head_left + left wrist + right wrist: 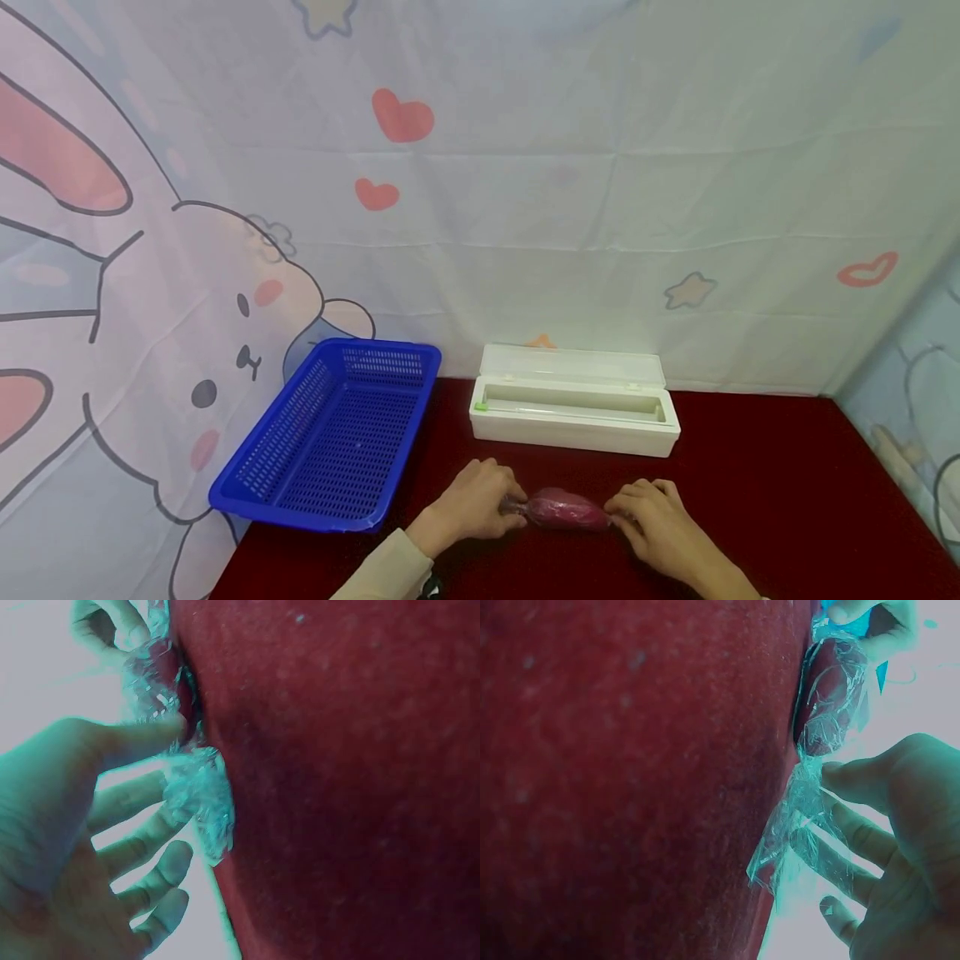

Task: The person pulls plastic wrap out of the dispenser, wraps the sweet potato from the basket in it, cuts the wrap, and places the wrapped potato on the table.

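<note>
A reddish-purple oblong item [562, 509], shaped like a sweet potato, lies on the dark red tabletop, wrapped in clear cling film. My left hand [480, 502] pinches the gathered film at its left end; in the left wrist view a crumpled tail of cling film [210, 802] sticks out past the thumb and index finger. At the opposite end my right hand [660, 529] pinches the film between thumb and fingers. A loose, twisted tail of film [795, 817] hangs over those fingers in the right wrist view.
Behind the hands stands a white cling film dispenser box [573, 435], its lid [570, 365] raised, with a green slider [481, 407] on its front rail. A blue perforated plastic basket [405, 450] sits to the left. A printed cloth backdrop [525, 250] hangs behind the table.
</note>
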A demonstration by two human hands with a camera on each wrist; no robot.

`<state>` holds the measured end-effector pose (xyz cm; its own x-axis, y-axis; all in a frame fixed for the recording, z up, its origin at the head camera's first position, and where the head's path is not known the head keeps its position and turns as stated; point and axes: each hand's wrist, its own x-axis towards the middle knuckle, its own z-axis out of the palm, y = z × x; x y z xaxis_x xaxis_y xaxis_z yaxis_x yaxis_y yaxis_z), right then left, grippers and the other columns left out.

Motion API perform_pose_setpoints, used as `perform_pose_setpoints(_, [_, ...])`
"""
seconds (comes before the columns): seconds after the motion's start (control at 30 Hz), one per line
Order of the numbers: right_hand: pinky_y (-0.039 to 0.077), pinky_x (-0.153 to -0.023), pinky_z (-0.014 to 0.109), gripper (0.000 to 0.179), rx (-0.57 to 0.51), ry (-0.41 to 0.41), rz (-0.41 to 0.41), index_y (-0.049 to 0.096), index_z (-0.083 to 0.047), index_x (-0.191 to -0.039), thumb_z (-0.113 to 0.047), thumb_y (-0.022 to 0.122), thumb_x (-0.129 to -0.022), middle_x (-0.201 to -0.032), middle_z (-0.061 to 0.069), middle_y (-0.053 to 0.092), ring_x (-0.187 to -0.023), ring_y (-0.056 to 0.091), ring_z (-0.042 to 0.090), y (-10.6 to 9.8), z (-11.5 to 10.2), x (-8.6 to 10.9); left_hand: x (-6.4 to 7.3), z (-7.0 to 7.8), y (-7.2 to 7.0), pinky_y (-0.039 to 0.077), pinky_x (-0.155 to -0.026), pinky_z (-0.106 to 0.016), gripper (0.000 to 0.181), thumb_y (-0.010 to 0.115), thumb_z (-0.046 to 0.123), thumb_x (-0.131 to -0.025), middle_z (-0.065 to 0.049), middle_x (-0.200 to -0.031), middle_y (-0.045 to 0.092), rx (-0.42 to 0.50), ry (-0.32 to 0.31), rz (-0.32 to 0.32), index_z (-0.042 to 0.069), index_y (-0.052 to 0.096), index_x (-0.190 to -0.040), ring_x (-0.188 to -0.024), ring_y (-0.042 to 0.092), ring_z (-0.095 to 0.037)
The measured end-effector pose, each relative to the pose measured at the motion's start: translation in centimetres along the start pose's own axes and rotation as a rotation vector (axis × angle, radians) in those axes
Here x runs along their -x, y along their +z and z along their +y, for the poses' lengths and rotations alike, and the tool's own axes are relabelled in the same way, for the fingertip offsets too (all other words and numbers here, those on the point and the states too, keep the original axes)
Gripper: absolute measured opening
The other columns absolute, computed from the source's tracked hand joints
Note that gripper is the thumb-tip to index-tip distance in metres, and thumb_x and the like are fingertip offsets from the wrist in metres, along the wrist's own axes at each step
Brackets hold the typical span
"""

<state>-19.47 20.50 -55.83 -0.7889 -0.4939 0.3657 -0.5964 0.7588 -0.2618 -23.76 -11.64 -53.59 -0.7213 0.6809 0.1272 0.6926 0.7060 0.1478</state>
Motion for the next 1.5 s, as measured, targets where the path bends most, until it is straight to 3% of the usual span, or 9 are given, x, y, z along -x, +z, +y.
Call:
perform_pose_setpoints(0.17, [0.044,-0.092,0.054,0.020,0.005,0.007,-0.008,0.079,-0.031,-0.101,-0.013,0.081,-0.093,-0.103,-0.021,0.075,-0.099,0.064,0.008,-0.15,0.09,-0.04,-0.06,-0.20,-0.30,0.041,-0.078,-0.023,0.030,0.069,0.042,-0.100,0.011,-0.115,0.077,0.051,-0.034,-0.045,0.025,0.083,-0.120,-0.090,0.055,-0.006])
perform_pose_setpoints(0.27, [0.044,-0.092,0.054,0.020,0.012,0.004,-0.016,0.080,-0.031,-0.100,-0.012,0.081,-0.092,-0.102,-0.022,0.074,-0.099,0.064,0.008,-0.13,0.18,-0.05,-0.05,-0.18,-0.46,0.040,-0.078,-0.023,0.028,0.066,0.038,-0.102,0.011,-0.116,0.077,0.068,-0.036,-0.057,0.024,0.082,-0.121,-0.090,0.054,-0.007])
perform_pose_setpoints(0.63, [0.043,-0.091,0.052,0.024,0.007,-0.020,-0.029,0.079,-0.033,-0.097,-0.010,0.080,-0.092,-0.101,-0.024,0.072,-0.099,0.064,0.007,0.04,0.29,0.16,-0.15,-0.33,-0.20,0.046,-0.081,-0.023,0.024,0.071,0.037,-0.101,0.012,-0.113,0.077,0.041,0.019,-0.092,0.027,0.083,-0.120,-0.094,0.062,-0.005])
perform_pose_setpoints(0.77, [0.043,-0.090,0.053,0.024,0.006,-0.035,-0.027,0.079,-0.034,-0.097,-0.010,0.080,-0.091,-0.102,-0.024,0.071,-0.100,0.064,0.007,0.15,0.37,0.23,-0.32,-0.40,0.02,0.046,-0.076,-0.018,0.021,0.073,0.035,-0.101,0.014,-0.111,0.078,0.038,0.044,-0.100,0.029,0.084,-0.118,-0.092,0.065,-0.001])
perform_pose_setpoints(1.17, [0.042,-0.090,0.049,0.024,-0.022,-0.053,-0.010,0.085,-0.032,-0.094,-0.010,0.084,-0.086,-0.100,-0.022,0.075,-0.099,0.065,0.007,0.18,0.46,0.29,-0.53,-0.33,0.18,0.037,-0.060,-0.008,0.013,0.082,0.032,-0.094,0.018,-0.094,0.078,0.043,0.071,-0.063,0.030,0.087,-0.107,-0.075,0.056,0.011])
perform_pose_setpoints(1.5, [0.043,-0.091,0.048,0.025,-0.037,-0.028,-0.023,0.082,-0.034,-0.093,-0.011,0.087,-0.085,-0.096,-0.027,0.073,-0.098,0.064,0.004,0.09,0.27,0.18,-0.72,-0.40,0.30,0.036,-0.062,-0.011,0.008,0.085,0.033,-0.091,0.020,-0.091,0.078,-0.010,0.097,-0.016,0.035,0.087,-0.098,-0.072,0.056,0.010])
